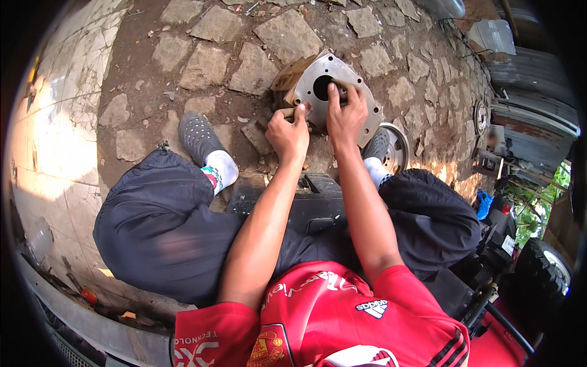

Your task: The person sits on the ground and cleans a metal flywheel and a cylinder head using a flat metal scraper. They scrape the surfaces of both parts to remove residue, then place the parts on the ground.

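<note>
A heavy metal casting stands on the ground between my feet, its flat grey face turned up. It looks like an engine cylinder block, with a large dark round bore and several bolt holes near the rim. My left hand is at its near left edge, thumb and forefinger pinched; a small reddish spot shows beside the thumb tip, too small to name. Over the face, just right of the bore, is my right hand, its fingers bent. A brownish smear by those fingertips hides what they hold, if anything.
Under me is a dark box-like seat. A round metal wheel leans by my right shoe. Uneven paving stones set in dirt surround the block. Pale tiles run along the left; a black tyre stands at the right.
</note>
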A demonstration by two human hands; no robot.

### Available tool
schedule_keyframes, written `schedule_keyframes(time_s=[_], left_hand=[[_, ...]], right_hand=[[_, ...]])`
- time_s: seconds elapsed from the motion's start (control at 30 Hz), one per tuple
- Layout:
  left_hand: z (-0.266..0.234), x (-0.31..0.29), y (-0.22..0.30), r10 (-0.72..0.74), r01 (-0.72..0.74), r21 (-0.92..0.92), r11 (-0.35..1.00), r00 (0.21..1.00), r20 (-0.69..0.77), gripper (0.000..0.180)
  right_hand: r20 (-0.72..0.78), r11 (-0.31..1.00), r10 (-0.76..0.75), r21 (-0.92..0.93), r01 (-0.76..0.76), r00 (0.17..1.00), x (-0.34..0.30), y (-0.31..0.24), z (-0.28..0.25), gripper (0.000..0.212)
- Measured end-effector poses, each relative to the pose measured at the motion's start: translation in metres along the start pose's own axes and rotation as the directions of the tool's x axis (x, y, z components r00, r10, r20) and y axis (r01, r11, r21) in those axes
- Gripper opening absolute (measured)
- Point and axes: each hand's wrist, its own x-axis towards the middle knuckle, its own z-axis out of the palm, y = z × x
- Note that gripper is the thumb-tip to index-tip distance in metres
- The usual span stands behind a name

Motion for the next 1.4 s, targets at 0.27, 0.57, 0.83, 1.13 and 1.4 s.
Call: schedule_keyframes(time_s=[0.27, 0.57, 0.83, 1.13, 1.4], left_hand=[[-0.009, -0.002, 0.022, -0.182, 0.213, -0.284, 0.935, 0.974, 0.133, 0.024], [-0.014, -0.014, 0.033, -0.248, 0.275, -0.396, 0.876, 0.962, 0.119, 0.021], [-0.003, -0.014, 0.039, -0.289, 0.316, -0.362, 0.877, 0.949, 0.127, 0.022], [-0.044, -0.004, 0.014, -0.322, 0.287, -0.446, 0.847, 0.947, -0.001, 0.02], [-0.049, 0.008, 0.019, -0.02, 0.064, -0.342, 0.937, 0.991, 0.132, 0.023]], right_hand=[[0.007, 0.975, -0.2, -0.092, 0.2, 0.98, -0.001, 0.024, 0.007, 0.024], [-0.01, 0.985, -0.164, -0.047, 0.163, 0.986, -0.001, 0.028, 0.004, 0.02], [-0.011, 0.984, -0.169, -0.053, 0.168, 0.986, 0.001, 0.026, 0.006, 0.02], [-0.013, 0.984, -0.165, -0.066, 0.164, 0.986, 0.002, 0.025, 0.005, 0.02], [0.004, 0.985, -0.159, -0.074, 0.159, 0.987, 0.001, 0.023, 0.004, 0.02]])
